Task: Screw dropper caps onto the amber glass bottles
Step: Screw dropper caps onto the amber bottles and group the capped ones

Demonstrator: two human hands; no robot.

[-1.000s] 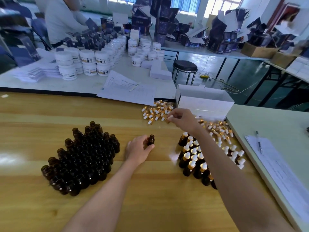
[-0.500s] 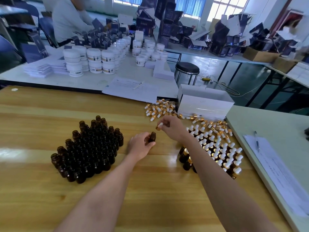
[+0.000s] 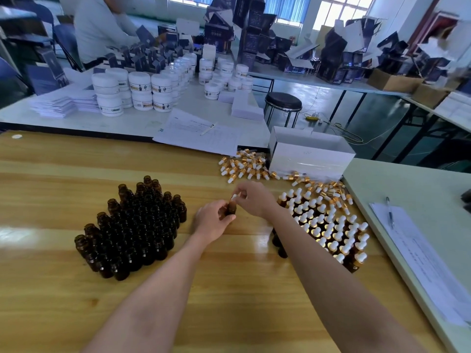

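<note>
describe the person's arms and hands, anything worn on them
The left hand and right hand are bare: no gloves, no watch or bracelet at either wrist. No sleeves show; the left forearm and right forearm are uncovered to the picture's bottom edge. Rings are too small to tell.

light: bright daylight from the rear windows (image 3: pixel 293 7) | glare: pale sheen bands across the wooden worktop (image 3: pixel 63 301), left and centre | shadows: soft, short beside the amber bottles (image 3: pixel 132 230) | blur: far-right boxes (image 3: pixel 438 57) smeared | distortion: wide-angle bowing at edges
</note>
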